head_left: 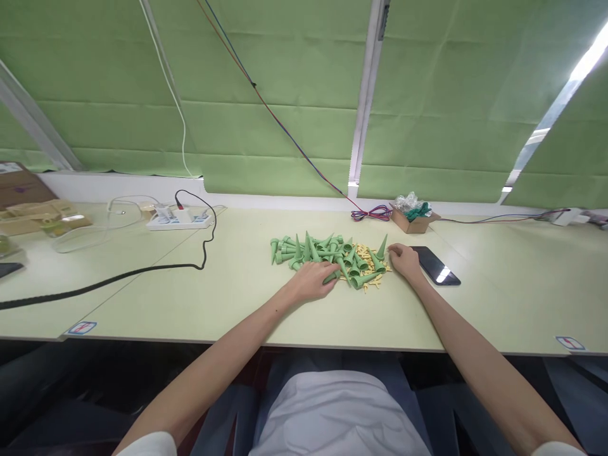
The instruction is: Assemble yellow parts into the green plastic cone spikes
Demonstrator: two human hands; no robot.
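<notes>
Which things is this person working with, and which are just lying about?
At the hands:
green cones, one in the left hand
small yellow pieces near the right hand

Apparently just lying about:
smartphone
open cardboard box
bundled wires
power strip
black cable

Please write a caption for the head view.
Left hand holding a green cone, right hand beside piled cones and yellow pieces.

Left hand masks part of the cone in its grasp. Right hand: whether its fingertips pinch anything is too small to tell. Yellow bits lie partly buried under the heap. Brown box and black cable are cut off by the left edge. Sticker print is illegible. Sleeves are cut off below.
</notes>
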